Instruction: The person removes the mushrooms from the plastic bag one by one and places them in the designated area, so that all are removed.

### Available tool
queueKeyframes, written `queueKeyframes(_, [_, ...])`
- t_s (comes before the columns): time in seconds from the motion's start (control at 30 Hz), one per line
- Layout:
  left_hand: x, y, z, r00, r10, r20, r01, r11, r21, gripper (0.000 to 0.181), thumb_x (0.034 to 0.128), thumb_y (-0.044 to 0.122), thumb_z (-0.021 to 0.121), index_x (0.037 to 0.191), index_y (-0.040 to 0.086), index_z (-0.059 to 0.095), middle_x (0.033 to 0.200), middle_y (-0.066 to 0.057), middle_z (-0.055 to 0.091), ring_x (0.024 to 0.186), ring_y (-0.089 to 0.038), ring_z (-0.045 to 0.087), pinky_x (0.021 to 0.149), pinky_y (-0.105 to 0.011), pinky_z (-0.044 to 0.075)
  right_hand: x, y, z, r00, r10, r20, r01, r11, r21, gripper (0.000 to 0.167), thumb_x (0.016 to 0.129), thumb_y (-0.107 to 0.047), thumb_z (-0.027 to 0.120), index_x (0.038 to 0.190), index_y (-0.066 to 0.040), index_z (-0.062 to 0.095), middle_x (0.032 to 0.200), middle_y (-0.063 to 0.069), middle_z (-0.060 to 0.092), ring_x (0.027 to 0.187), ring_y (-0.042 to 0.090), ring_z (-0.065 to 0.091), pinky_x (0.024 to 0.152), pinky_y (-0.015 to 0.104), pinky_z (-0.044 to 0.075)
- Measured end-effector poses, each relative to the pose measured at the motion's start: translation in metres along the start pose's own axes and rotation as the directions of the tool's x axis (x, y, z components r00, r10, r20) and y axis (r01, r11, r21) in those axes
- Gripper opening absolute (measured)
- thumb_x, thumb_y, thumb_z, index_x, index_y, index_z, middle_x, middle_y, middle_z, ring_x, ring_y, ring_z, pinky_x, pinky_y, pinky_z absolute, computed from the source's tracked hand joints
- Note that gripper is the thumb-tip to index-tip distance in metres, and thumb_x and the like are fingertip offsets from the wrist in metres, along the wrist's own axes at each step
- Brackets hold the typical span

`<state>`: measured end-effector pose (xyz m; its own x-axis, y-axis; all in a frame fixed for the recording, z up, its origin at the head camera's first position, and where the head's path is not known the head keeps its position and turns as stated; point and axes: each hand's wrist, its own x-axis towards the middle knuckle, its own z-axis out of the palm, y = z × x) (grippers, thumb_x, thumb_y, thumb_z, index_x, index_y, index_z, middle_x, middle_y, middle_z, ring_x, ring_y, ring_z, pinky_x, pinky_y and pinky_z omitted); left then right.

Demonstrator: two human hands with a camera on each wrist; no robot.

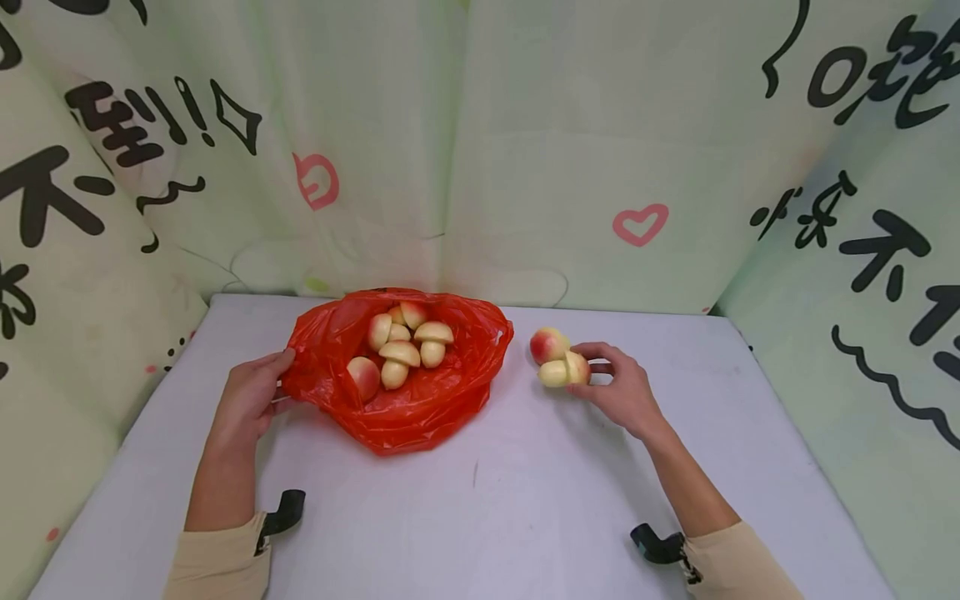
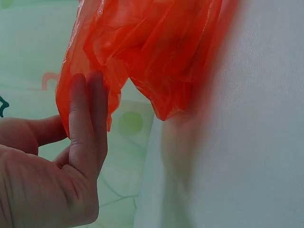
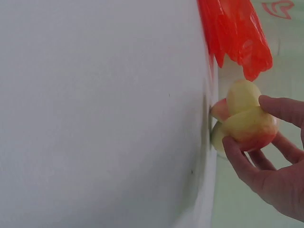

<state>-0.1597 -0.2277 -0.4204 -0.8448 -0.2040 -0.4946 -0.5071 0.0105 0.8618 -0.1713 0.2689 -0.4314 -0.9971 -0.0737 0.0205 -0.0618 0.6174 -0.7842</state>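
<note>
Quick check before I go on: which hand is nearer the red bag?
Left. The left hand pinches the red bag at its left edge; the right hand is apart, off to its right, holding a mushroom.

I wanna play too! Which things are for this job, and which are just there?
For the job:
- bag, held by left hand
- mushrooms inside
- mushroom in right hand
- second mushroom beside it

Just there:
- table
- curtain

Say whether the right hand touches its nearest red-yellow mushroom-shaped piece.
Touching: the right wrist view shows the right hand gripping the mushroom-shaped piece by its cap.
</note>
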Motion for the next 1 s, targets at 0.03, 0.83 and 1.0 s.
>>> queueKeyframes(0.03, [0.0,0.0,0.0,1.0,0.001,0.001,-0.001,1.0,-0.001,0.066,0.1088,0.047,0.047,0.164,0.013,0.033,0.159,-0.013,0.045,0.106,-0.014,0.058,0.08,-0.019,0.058,0.0,0.001,0.0,1.0,0.004,0.002,-0.004,1.0,-0.006,0.049,0.087,-0.016,0.084,0.133,-0.015,0.067,0.137,0.011,0.064,0.118,0.037,0.066,0.087,0.038,0.056])
queueKeyframes(0.83, [0.001,-0.003,-0.001,1.0,0.019,0.0,-0.019,1.0,-0.013,0.066,0.1086,0.047,0.048,0.163,0.012,0.035,0.159,-0.014,0.045,0.107,-0.014,0.059,0.081,-0.02,0.059,0.006,0.014,0.004,0.998,0.068,0.019,-0.067,0.997,-0.041,0.053,0.087,-0.019,0.084,0.136,-0.015,0.065,0.137,0.015,0.063,0.121,0.038,0.066,0.089,0.036,0.054])
queueKeyframes(1.0, [0.001,-0.002,-0.001,1.0,0.024,0.0,-0.024,1.0,-0.01,0.066,0.1088,0.046,0.048,0.163,0.012,0.035,0.159,-0.014,0.045,0.106,-0.014,0.06,0.081,-0.02,0.059,0.007,0.014,0.005,0.997,0.077,0.02,-0.076,0.996,-0.047,0.053,0.087,-0.02,0.084,0.137,-0.015,0.065,0.138,0.015,0.063,0.123,0.038,0.065,0.09,0.036,0.054])
